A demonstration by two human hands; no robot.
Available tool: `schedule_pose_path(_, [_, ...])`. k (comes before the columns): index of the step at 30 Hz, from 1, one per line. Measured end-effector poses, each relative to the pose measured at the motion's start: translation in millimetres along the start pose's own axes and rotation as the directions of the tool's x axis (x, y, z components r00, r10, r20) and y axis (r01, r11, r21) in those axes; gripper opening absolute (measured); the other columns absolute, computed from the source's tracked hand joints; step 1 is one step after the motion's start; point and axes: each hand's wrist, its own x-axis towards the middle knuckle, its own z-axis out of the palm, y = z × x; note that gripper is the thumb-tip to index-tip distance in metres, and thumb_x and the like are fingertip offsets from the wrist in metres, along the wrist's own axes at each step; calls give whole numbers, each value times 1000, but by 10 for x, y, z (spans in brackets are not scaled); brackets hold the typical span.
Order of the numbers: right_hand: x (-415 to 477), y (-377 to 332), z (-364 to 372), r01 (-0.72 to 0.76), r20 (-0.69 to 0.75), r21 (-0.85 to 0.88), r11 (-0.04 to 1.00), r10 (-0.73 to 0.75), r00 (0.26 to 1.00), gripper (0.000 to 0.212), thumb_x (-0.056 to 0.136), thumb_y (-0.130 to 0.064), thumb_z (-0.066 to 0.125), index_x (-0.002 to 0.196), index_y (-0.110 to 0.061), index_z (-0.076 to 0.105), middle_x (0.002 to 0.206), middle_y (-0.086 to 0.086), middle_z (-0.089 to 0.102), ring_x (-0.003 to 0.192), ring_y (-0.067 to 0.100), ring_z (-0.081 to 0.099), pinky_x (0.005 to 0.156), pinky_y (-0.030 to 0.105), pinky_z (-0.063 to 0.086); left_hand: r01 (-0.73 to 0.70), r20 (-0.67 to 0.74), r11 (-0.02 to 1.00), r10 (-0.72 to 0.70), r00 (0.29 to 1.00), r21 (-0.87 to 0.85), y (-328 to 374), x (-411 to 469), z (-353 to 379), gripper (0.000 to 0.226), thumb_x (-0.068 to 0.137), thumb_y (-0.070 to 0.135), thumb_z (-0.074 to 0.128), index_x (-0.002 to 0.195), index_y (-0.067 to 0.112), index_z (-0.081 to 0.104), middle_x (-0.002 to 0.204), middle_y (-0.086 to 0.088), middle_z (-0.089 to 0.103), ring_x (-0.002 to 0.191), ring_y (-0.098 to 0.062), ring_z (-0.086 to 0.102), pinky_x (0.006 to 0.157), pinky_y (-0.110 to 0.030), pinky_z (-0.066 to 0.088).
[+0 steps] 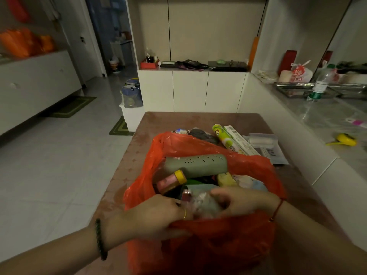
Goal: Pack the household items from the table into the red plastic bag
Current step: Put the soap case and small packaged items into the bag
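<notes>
The red plastic bag (208,241) stands open on the brown table (294,187). Inside lie a grey-green perforated case (196,165), a pink bottle with a yellow cap (171,181) and other small packs. Both hands are at the bag's near rim. My left hand (153,217) and my right hand (240,201) together grip a crinkly clear-wrapped packet (204,203) just inside the opening. Behind the bag on the table lie a green-and-white roll (224,139), a long white box (241,141), a flat clear packet (264,145) and a dark bundle (202,134).
A white counter (327,124) runs along the right with a water bottle (319,86), a yellow tool (345,139) and a printed bag (299,73). White cabinets stand behind the table. Tiled floor lies to the left, with green mats and a small bin.
</notes>
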Motion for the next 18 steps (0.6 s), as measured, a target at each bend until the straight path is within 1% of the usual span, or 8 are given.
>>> schedule_pose_path(2, [56, -17, 84, -3, 78, -121, 993, 12, 997, 29, 85, -11, 61, 112, -8, 56, 96, -12, 61, 99, 15, 60, 88, 23, 48, 1, -44, 997, -5, 999, -83, 27, -32, -50, 21, 88, 48, 47, 89, 28, 53, 83, -1, 64, 76, -20, 61, 60, -31, 47])
schedule_pose_path(4, [89, -17, 129, -20, 107, -197, 980, 42, 993, 24, 86, -11, 58, 110, -6, 60, 85, -15, 57, 96, 19, 61, 86, 27, 47, 52, 2, 989, -53, 999, -141, 12, -43, -86, 25, 89, 48, 48, 89, 24, 57, 89, 1, 64, 80, -18, 62, 64, -34, 47])
schedule_pose_path(6, [103, 11, 168, -64, 73, -227, 972, 83, 994, 25, 87, -13, 57, 111, -7, 61, 98, 0, 66, 102, 23, 61, 94, 33, 48, 93, 53, 982, -85, 995, -162, -29, -39, -82, 29, 89, 50, 46, 90, 24, 57, 91, 1, 65, 81, -16, 63, 66, -37, 48])
schedule_pose_path(8, [92, 36, 200, -89, 22, -254, 963, 97, 995, 23, 88, -15, 55, 109, -9, 63, 111, 9, 67, 103, 22, 61, 96, 37, 47, 108, 82, 981, -96, 992, -161, -70, -22, -70, 35, 87, 56, 44, 91, 24, 57, 89, 0, 67, 78, -14, 64, 66, -36, 48])
schedule_pose_path(11, [41, 61, 137, -108, 17, -281, 954, 117, 993, 26, 89, -15, 53, 113, -7, 61, 117, 12, 63, 107, 23, 59, 97, 39, 46, 124, 105, 982, -110, 988, -139, -146, 23, -137, 33, 87, 55, 48, 95, 25, 60, 84, -2, 68, 75, -13, 60, 61, -16, 40])
schedule_pose_path(13, [4, 72, -50, -113, 44, -248, 962, 128, 991, 34, 87, -22, 58, 120, -13, 57, 123, 6, 59, 112, 19, 56, 98, 33, 47, 133, 72, 978, -122, 990, -163, -206, 85, -266, 31, 89, 48, 49, 98, 22, 65, 83, -1, 69, 79, -10, 58, 60, -8, 33])
schedule_pose_path(16, [30, 99, -470, -134, -108, -169, 976, 116, 987, 41, 82, -29, 65, 121, -18, 57, 119, -2, 62, 99, 3, 59, 89, 18, 48, 146, 3, 959, -150, 989, -242, -433, 250, -456, 32, 90, 42, 48, 90, 15, 66, 75, 6, 66, 67, 3, 58, 60, -7, 37])
schedule_pose_path(18, [118, 104, -756, -118, -278, -110, 987, 83, 957, 36, 82, -22, 66, 117, -12, 61, 110, -7, 62, 90, -1, 59, 82, 10, 45, 208, -48, 940, -229, 972, -270, -681, 419, -555, 34, 89, 47, 45, 85, 20, 64, 72, 3, 67, 64, -1, 58, 62, -16, 45])
